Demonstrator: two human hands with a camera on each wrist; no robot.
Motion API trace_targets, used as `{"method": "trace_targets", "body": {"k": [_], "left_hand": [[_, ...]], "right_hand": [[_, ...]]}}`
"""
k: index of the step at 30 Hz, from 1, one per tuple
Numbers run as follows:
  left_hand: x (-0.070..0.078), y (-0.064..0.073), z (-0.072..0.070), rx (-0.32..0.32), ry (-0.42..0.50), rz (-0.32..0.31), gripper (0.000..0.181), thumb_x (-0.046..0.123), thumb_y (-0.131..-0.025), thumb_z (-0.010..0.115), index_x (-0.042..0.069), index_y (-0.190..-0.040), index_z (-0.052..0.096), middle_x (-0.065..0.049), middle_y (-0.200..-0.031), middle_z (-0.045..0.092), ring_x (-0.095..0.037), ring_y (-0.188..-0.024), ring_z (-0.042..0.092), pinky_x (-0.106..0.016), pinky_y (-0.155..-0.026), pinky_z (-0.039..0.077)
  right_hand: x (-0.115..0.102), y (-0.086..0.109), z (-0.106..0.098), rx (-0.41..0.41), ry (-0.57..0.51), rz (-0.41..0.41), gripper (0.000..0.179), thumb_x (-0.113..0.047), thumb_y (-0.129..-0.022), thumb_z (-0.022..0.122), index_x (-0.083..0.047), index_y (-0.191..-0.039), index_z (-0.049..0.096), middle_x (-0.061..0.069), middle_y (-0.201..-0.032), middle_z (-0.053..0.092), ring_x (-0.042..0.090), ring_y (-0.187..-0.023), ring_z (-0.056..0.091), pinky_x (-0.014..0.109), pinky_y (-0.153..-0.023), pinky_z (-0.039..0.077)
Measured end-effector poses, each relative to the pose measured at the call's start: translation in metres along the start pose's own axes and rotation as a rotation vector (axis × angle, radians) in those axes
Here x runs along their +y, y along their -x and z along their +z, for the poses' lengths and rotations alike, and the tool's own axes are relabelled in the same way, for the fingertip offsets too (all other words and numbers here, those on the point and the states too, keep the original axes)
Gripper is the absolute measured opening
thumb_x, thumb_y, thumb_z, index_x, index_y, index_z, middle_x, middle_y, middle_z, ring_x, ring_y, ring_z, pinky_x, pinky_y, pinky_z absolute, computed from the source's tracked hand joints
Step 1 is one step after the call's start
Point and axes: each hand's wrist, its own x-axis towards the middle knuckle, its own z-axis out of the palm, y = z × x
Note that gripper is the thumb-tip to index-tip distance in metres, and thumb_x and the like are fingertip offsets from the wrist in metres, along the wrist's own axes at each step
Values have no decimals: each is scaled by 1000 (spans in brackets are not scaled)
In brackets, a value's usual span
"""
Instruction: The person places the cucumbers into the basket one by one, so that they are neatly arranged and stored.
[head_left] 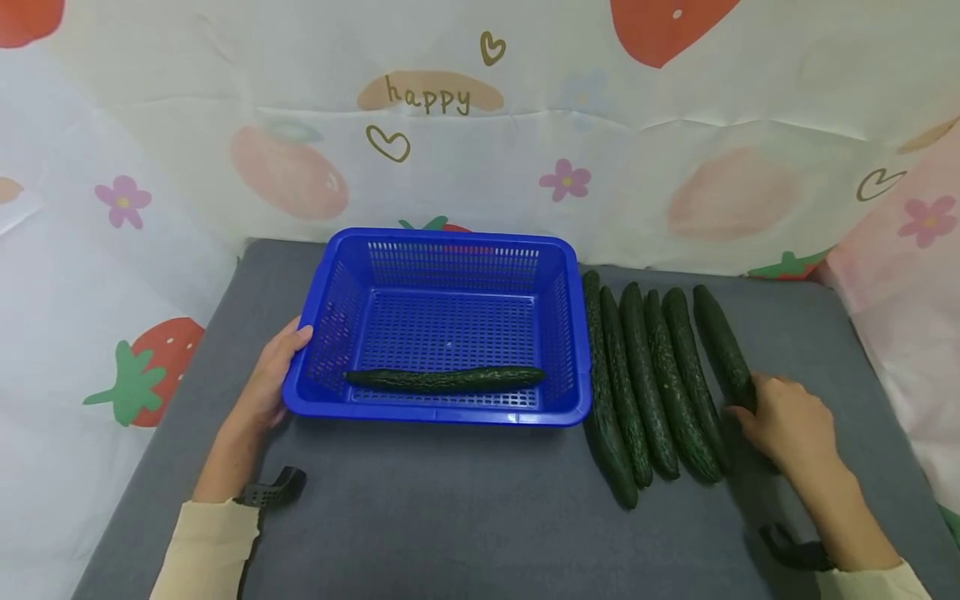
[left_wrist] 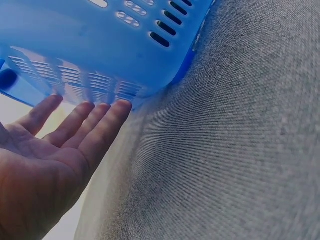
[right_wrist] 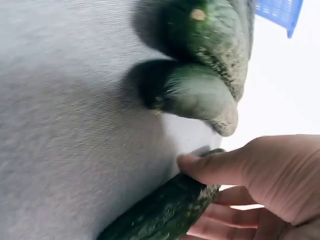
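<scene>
A blue plastic basket (head_left: 450, 414) with slotted walls stands at the left of centre, one cucumber (head_left: 446, 380) lying crosswise inside it. At its left side my left hand (head_left: 273, 367) holds the basket, the thumb over the rim and the other fingers against the outer wall; the left wrist view shows those fingertips (left_wrist: 122, 107) at the slots. Over on the right, my right hand (head_left: 795, 421) grips a dark green cucumber (head_left: 723, 342) by its near part, the thumb on one side and fingers on the other. My palm hides the near end in the head view.
Several more cucumbers (head_left: 651, 383) lie side by side between the basket and my right hand, the leftmost right at the basket's edge. Grey cloth covers the table (head_left: 450, 517). A printed curtain (head_left: 465, 175) hangs behind it. Each wrist wears a black band (head_left: 273, 487).
</scene>
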Motion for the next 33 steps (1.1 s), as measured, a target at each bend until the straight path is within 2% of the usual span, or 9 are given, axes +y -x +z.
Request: {"method": "trace_targets", "body": {"k": [5,8,12,14,17,20,23,28,33], "left_hand": [[-2,-2,1,-8,38,2,55,34,-116,37,4,-161,31,2,-127,68,-9,-109,72,-27,-88,62],[-4,-3,2,-14,35,5,55,34,-116,36,4,-162,30,2,-129,67,-9,-110,71,-26,-89,62],[-3,-3,1,-8,19,8,58,35,-116,36,4,-163,28,0,-130,66,-10,-110,71,-27,-89,62],[-2,-2,1,-4,20,5,59,35,-116,36,2,-164,27,1,-130,66,-10,-111,71,-26,-89,62],[-1,-1,1,8,35,-1,60,34,-116,37,0,-164,26,2,-129,68,-9,-110,71,-26,-89,62],[0,0,1,18,47,-4,60,33,-115,38,-1,-163,26,4,-127,69,-9,-110,71,-25,-88,61],[0,1,1,16,50,-1,59,32,-115,38,-1,-163,26,3,-126,69,-9,-109,71,-26,-88,61],[0,1,0,1,45,0,59,33,-116,37,0,-163,25,2,-128,68,-9,-109,71,-26,-88,62],[1,0,1,2,38,-9,62,35,-116,38,0,-164,24,2,-128,67,-9,-109,71,-26,-88,62]], "right_hand": [[2,-4,-2,-15,-45,146,56,-19,-92,64,20,-132,56,47,-113,63,53,-70,64,56,-47,47],[4,-3,0,29,-58,178,56,-21,-95,58,18,-135,56,46,-120,61,60,-80,64,61,-50,47],[5,-1,-2,53,-75,188,56,-25,-100,60,14,-140,55,43,-129,58,64,-96,62,68,-58,49],[4,1,-4,45,-96,195,57,-27,-102,61,11,-143,54,42,-131,58,62,-95,63,63,-54,49],[-1,4,-9,38,-141,186,59,-30,-104,63,10,-146,53,41,-127,61,54,-86,66,50,-48,47],[-8,8,-15,51,-192,159,61,-32,-104,64,9,-147,52,41,-124,63,50,-87,68,43,-48,46],[-16,11,-21,89,-244,112,60,-31,-105,65,7,-149,51,41,-126,63,55,-97,68,46,-51,48],[-32,12,-30,133,-302,37,57,-29,-103,69,2,-149,53,41,-131,62,53,-91,71,52,-55,51],[-50,13,-39,129,-346,-37,56,-25,-103,71,1,-150,54,38,-136,61,56,-98,71,62,-65,55]]}}
